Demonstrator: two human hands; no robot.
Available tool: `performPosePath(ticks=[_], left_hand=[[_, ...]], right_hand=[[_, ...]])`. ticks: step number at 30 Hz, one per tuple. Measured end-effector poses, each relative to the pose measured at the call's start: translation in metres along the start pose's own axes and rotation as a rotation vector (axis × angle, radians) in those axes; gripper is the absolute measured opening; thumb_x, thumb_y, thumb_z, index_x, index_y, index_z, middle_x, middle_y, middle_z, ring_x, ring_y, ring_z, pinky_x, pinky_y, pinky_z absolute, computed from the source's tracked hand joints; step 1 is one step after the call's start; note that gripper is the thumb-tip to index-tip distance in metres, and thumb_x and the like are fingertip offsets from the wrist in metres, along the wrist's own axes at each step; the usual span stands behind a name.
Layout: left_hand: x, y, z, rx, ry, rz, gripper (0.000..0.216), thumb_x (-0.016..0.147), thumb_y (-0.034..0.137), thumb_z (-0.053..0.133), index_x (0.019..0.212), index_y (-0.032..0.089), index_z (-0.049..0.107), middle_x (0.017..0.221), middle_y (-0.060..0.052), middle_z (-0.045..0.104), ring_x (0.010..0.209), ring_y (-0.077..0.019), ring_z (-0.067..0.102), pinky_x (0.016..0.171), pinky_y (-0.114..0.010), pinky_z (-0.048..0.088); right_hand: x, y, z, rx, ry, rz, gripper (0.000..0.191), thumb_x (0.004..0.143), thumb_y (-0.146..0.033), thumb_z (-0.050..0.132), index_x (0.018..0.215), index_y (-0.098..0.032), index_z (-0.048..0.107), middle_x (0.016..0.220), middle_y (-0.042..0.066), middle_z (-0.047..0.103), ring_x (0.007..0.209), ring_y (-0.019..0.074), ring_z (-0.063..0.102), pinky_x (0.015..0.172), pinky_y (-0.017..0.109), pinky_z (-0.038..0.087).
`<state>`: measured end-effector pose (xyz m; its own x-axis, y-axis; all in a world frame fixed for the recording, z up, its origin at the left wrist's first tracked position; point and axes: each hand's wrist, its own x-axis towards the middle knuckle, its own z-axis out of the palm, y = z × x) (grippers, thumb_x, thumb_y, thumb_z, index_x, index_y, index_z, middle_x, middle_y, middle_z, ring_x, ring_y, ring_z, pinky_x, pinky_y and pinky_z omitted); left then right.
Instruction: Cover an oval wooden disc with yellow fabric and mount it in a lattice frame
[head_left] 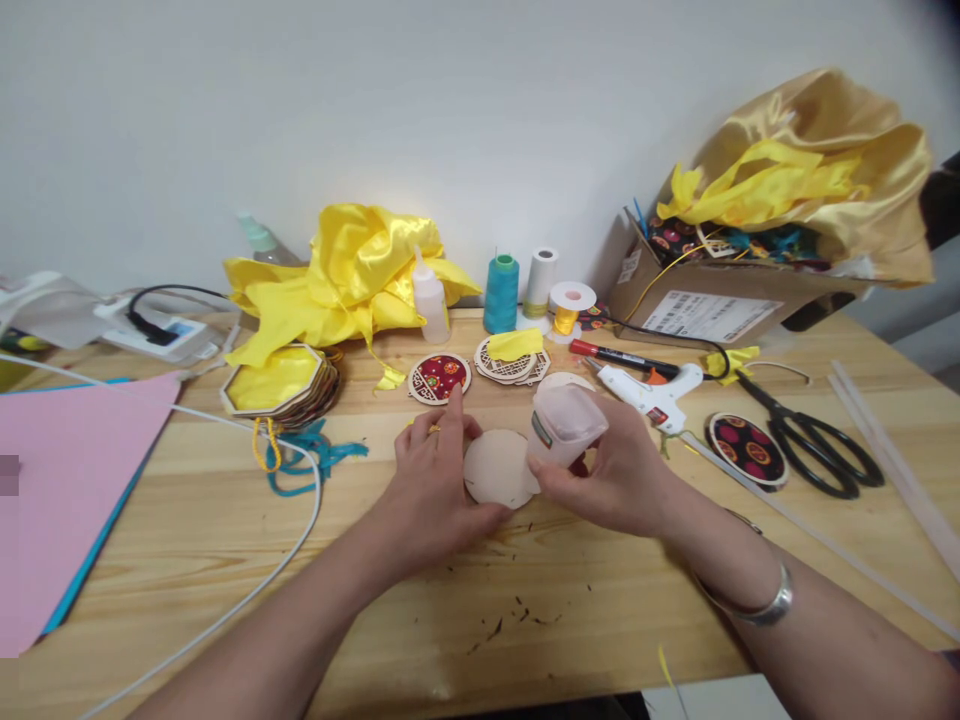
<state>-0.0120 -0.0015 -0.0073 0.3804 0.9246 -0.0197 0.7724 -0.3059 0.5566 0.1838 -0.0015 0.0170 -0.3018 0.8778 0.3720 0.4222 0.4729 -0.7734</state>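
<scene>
The right hand (611, 475) wraps round a tilted, translucent plastic bottle (559, 425) at the right edge of a round, pale beige disc (495, 468). I see the left hand (435, 470) clasping that disc's left side, thumb along its near rim. Just beyond the left fingertips lies a round, red floral-patterned ornament (429, 382); beyond the right knuckles, a white plastic glue gun (649, 395).

Pale wooden table (427, 640): stacked pink and blue sheets (82, 480) left; bright-yellow satin cloth (360, 270), teal thread cone (501, 298) far; black-handled scissors (775, 408) right.
</scene>
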Motion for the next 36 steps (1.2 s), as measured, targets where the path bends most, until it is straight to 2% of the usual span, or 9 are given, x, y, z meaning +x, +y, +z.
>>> performPosePath(ticks=[6,15,20,24,30,36], left_hand=[[0.001,-0.003,0.003,0.003,0.012,0.013,0.114,0.063,0.038,0.071,0.147,0.021,-0.004,0.119,-0.008,0.053,0.117,-0.0337,0.037,0.1,-0.051,0.024],[0.002,0.0,0.0,0.009,-0.004,-0.006,0.114,0.062,0.035,0.069,0.148,0.02,-0.004,0.119,-0.008,0.053,0.117,-0.0339,0.035,0.101,-0.051,0.023],[0.002,-0.002,0.001,0.002,-0.006,0.005,0.113,0.063,0.036,0.07,0.148,0.021,-0.003,0.119,-0.008,0.053,0.118,-0.0347,0.035,0.101,-0.052,0.023],[0.001,-0.005,0.001,0.006,-0.007,0.021,0.116,0.062,0.04,0.072,0.148,0.022,-0.004,0.12,-0.008,0.053,0.117,-0.0344,0.036,0.099,-0.052,0.025],[0.001,-0.003,-0.001,0.021,-0.02,0.024,0.115,0.063,0.04,0.071,0.148,0.02,-0.004,0.121,-0.01,0.053,0.116,-0.0333,0.037,0.098,-0.051,0.028],[0.001,-0.004,0.0,0.028,-0.011,0.034,0.112,0.066,0.04,0.069,0.148,0.019,-0.005,0.123,-0.01,0.052,0.117,-0.0333,0.038,0.097,-0.051,0.029]], right_hand=[[0.001,-0.004,-0.001,0.019,-0.05,-0.016,0.017,0.065,-0.01,0.061,0.073,-0.019,0.049,0.065,-0.004,0.051,0.054,0.0082,0.045,0.046,0.02,0.036],[0.004,0.01,-0.008,-0.116,0.085,0.015,0.019,0.066,-0.013,0.064,0.069,-0.021,0.047,0.061,-0.004,0.05,0.051,0.0097,0.045,0.042,0.022,0.035],[0.003,0.013,-0.003,0.01,0.174,0.03,0.018,0.069,-0.019,0.069,0.077,-0.022,0.053,0.068,-0.002,0.055,0.058,0.0123,0.052,0.047,0.024,0.044],[0.0,0.014,0.009,0.148,0.143,0.09,0.022,0.071,-0.029,0.072,0.082,-0.02,0.054,0.074,0.0,0.058,0.062,0.0131,0.055,0.051,0.025,0.048],[0.0,0.01,0.021,0.071,0.12,0.01,0.02,0.07,-0.023,0.073,0.072,-0.02,0.053,0.065,-0.003,0.054,0.057,0.0104,0.05,0.05,0.023,0.043],[0.002,0.009,0.023,0.079,0.072,0.022,0.022,0.068,-0.023,0.075,0.075,-0.02,0.054,0.067,-0.003,0.056,0.058,0.0103,0.05,0.053,0.023,0.043]])
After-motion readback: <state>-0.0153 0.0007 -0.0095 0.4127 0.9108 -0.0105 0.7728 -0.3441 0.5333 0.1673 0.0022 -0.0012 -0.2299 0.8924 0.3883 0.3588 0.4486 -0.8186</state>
